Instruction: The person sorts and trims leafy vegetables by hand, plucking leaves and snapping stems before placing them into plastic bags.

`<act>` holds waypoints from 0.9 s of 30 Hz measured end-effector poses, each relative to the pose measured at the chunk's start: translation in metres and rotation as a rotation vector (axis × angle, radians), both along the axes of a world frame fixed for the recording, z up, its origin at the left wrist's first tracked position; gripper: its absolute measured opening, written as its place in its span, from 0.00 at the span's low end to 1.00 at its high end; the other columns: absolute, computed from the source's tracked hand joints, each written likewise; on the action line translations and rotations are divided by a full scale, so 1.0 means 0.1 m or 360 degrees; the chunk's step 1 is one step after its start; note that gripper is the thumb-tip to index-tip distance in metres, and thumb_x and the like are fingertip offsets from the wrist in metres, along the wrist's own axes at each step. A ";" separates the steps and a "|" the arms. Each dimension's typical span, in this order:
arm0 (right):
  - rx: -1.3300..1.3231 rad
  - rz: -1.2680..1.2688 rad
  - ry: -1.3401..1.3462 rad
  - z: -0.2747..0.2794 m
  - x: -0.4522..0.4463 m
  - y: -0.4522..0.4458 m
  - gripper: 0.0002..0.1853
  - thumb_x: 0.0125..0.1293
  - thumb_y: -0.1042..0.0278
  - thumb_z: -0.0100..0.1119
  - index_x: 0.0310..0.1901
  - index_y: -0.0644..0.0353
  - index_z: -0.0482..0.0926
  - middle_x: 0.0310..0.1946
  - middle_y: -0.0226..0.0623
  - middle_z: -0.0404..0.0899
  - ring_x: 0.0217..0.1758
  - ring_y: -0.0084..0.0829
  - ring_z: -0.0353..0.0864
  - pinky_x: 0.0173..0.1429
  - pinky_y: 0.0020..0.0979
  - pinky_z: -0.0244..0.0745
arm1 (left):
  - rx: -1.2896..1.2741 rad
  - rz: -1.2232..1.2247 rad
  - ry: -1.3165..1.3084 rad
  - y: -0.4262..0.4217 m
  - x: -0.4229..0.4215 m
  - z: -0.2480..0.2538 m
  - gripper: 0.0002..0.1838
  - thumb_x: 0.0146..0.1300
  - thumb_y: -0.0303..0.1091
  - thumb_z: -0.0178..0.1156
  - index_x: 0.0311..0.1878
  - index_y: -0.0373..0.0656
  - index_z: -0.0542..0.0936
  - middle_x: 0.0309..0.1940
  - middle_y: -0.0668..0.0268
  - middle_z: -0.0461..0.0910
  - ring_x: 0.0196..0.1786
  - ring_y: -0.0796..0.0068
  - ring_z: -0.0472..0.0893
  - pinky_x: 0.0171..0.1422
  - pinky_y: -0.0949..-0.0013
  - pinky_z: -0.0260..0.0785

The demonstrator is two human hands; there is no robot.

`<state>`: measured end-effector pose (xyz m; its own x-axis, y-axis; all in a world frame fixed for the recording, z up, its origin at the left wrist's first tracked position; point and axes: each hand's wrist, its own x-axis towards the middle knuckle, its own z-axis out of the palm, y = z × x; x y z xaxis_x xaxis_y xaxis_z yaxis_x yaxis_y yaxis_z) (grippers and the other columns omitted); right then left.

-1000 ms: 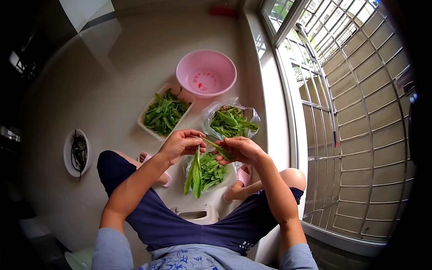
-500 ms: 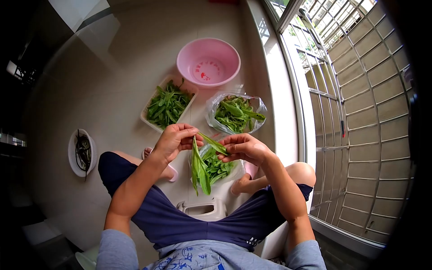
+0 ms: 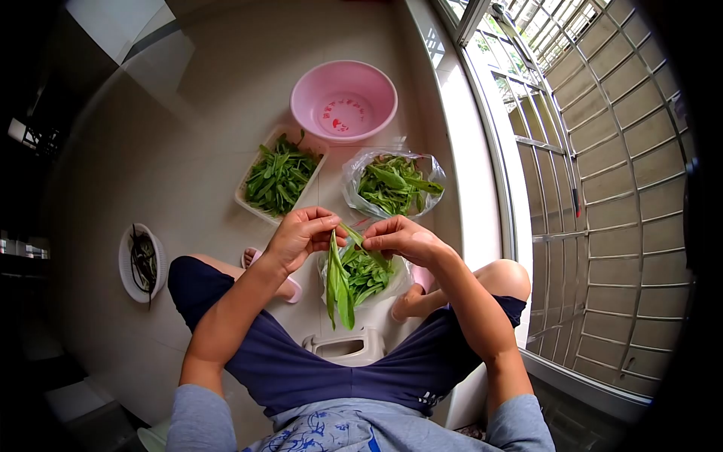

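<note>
My left hand [image 3: 305, 235] pinches the stem end of some leafy greens [image 3: 340, 290], whose long leaves hang down below the fingers. Close beside it, my right hand [image 3: 403, 239] has its thumb and fingers closed on a leaf of the same greens, near the stem. Under both hands a clear plastic bag [image 3: 399, 285] lies on the floor with more loose green leaves [image 3: 367, 275] in it. Beyond my hands sit a pale rectangular basket [image 3: 245, 197] heaped with green leaves and a second plastic bag [image 3: 354, 188] of leaves.
A pink basin [image 3: 301, 102] with red print stands behind the basket. At the left is a white round basket [image 3: 160, 260] with dark, thin strips. A pale plastic stool [image 3: 369, 348] stands between my legs. Along the right run a sill and a metal window grille [image 3: 602, 188].
My right hand has shifted left, nearer to my left hand, and now grips the leaf closer to its stem. The hanging leaves have swung slightly to the right.
</note>
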<state>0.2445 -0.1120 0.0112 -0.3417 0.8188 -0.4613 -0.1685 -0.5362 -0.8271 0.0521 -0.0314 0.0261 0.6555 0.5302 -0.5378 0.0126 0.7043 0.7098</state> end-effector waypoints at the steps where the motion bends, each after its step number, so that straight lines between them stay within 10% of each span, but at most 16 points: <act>1: -0.0044 -0.0030 -0.0027 0.02 0.00 0.00 0.08 0.52 0.66 0.55 0.30 0.62 0.76 0.22 0.26 0.73 0.21 0.15 0.66 0.27 0.15 0.60 | 0.0000 -0.0001 0.0002 0.00 0.01 0.00 0.05 0.54 0.29 0.53 0.33 0.39 0.72 0.26 0.61 0.76 0.28 0.73 0.77 0.34 0.75 0.70; 23: 0.0114 -0.1236 0.0363 -0.11 0.04 0.04 0.05 0.54 0.76 0.47 0.30 0.67 0.71 0.25 0.36 0.72 0.25 0.22 0.70 0.30 0.19 0.65 | -0.0106 0.0176 -0.0200 0.01 0.06 -0.17 0.06 0.54 0.29 0.54 0.34 0.39 0.75 0.27 0.66 0.75 0.31 0.77 0.76 0.37 0.75 0.70; 27: -0.0001 -0.0744 0.0179 0.02 0.00 -0.01 0.06 0.57 0.77 0.45 0.36 0.64 0.71 0.26 0.32 0.73 0.24 0.18 0.69 0.29 0.16 0.65 | -0.0186 0.0241 -0.0291 0.04 0.05 -0.17 0.06 0.54 0.29 0.54 0.34 0.39 0.74 0.27 0.66 0.75 0.32 0.78 0.76 0.38 0.75 0.70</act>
<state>0.2443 -0.1128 0.0128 0.0152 0.8963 -0.4432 -0.4800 -0.3823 -0.7896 0.0568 -0.0276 0.0091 0.6655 0.5709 -0.4808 -0.2202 0.7657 0.6043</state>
